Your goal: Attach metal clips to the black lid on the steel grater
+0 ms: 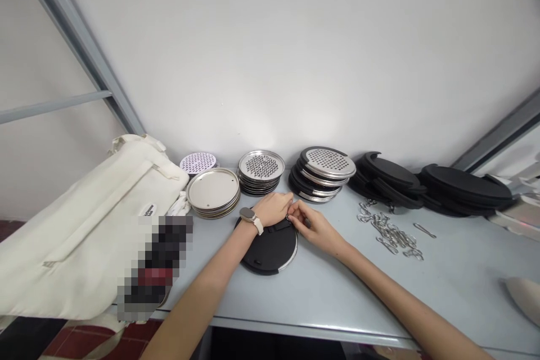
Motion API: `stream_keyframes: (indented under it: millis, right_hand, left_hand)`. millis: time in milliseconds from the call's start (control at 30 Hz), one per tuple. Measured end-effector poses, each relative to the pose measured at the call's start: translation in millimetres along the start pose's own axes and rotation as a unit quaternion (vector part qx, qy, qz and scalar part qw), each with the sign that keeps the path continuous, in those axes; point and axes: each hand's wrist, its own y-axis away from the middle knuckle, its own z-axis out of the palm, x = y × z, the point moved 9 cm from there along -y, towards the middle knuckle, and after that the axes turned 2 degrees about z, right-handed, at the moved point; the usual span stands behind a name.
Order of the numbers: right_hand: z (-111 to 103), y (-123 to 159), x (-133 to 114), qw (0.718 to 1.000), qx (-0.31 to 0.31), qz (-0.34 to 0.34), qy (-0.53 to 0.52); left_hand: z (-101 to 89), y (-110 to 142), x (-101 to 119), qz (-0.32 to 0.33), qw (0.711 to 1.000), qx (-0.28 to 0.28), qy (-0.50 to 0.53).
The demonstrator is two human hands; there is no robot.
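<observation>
A round black plastic disc with a steel rim (270, 248) lies flat on the table, right in front of me. My left hand (273, 208), with a watch on its wrist, lies over the disc's far edge and seems to grip it. My right hand (314, 226) comes in from the right, and its thumb and fingers pinch a small metal ring (288, 217) at that same edge. Both hands nearly touch. Behind them stand a stack of steel grater plates (320, 171) and a stack of plain steel discs (213, 191).
A white canvas bag (84, 230) with a pixelated patch lies at the left. Further stacks of perforated plates (261, 166) and black rings (466, 185) line the wall. Loose metal clips (390, 234) lie on the grey table (337, 315), whose front edge runs below my arms.
</observation>
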Motion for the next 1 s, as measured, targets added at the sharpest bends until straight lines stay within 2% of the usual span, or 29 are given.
stream_keyframes:
  millis: [300,733,1000]
  right_hand:
    - [1.7,0.5,-3.7,1.000,-0.014,0.003,0.012]
    - [1.0,0.7,-2.5,1.000,0.009,0.006,0.028]
    - [2.8,3.1,-3.2,1.000,-0.016,0.010,0.018]
  left_hand:
    - [4.0,-1.7,-3.3,-0.003,1.000,0.000,0.014]
    - [0.8,-1.4,-0.9,0.006,0.999,0.020,0.047]
    - [2.6,-1.4,-2.0,-0.004,0.999,0.012,0.051]
